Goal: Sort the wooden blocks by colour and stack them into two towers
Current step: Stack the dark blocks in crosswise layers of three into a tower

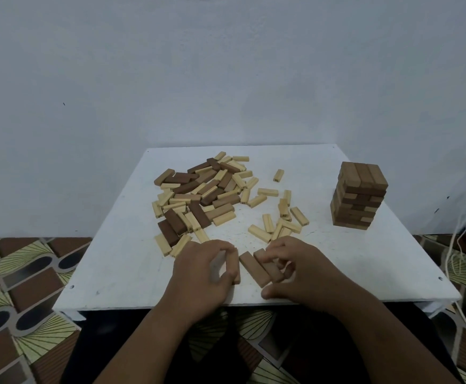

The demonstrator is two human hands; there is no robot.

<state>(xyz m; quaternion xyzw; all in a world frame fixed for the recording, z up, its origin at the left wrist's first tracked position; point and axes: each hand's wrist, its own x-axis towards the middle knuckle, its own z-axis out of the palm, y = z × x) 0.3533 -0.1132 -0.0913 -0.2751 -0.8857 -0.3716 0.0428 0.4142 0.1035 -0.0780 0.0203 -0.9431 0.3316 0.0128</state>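
Here brown blocks (pixel 254 269) lie between both hands' fingers (pixel 227 252).

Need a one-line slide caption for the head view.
Both hands gather brown blocks; brown tower stands right, pile left.

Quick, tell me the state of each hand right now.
Left hand: fingers curled round a brown block.
Right hand: fingers pinching a brown block lying on the table.

Two hands gathering brown blocks at the near edge of a white table (pixel 121 273)

The left hand (pixel 204 275) grips one brown block (pixel 236 268); the right hand (pixel 301 270) pinches another (pixel 270 268), a third (pixel 254 268) lying between. A mixed pile (pixel 198 195) sits far left, a brown tower (pixel 357 195) far right.
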